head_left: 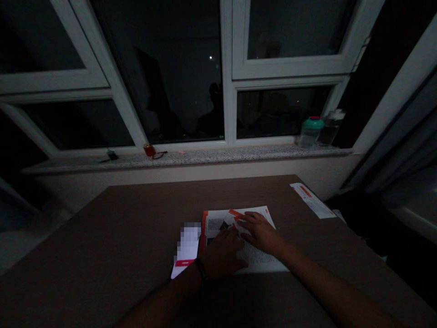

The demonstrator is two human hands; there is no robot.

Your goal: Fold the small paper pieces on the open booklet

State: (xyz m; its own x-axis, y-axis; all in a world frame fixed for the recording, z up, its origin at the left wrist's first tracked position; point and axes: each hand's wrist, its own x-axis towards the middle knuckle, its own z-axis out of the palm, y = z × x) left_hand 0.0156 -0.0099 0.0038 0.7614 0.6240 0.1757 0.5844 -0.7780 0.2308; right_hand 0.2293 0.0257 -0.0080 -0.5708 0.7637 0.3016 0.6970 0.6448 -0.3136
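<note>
A printed sheet or booklet (261, 257) with an orange left edge lies flat on the brown table (143, 214). My left hand (223, 255), with a dark band at the wrist, rests over its lower left part, fingers towards the middle. My right hand (261, 232) lies on its upper right part, fingers spread and pointing left. Between the fingertips is a smaller piece with an orange strip (235, 212); whether it is loose or folded paper I cannot tell. Left of the sheet lies a lit phone (189, 246), its screen partly pixelated.
Another paper (314, 201) lies at the table's right edge. Beyond the table, a stone windowsill (205, 156) holds a red jar (149, 150), a small dark item (111, 155), a teal-lidded container (311, 132) and a clear bottle (331, 127). Curtains hang at the right.
</note>
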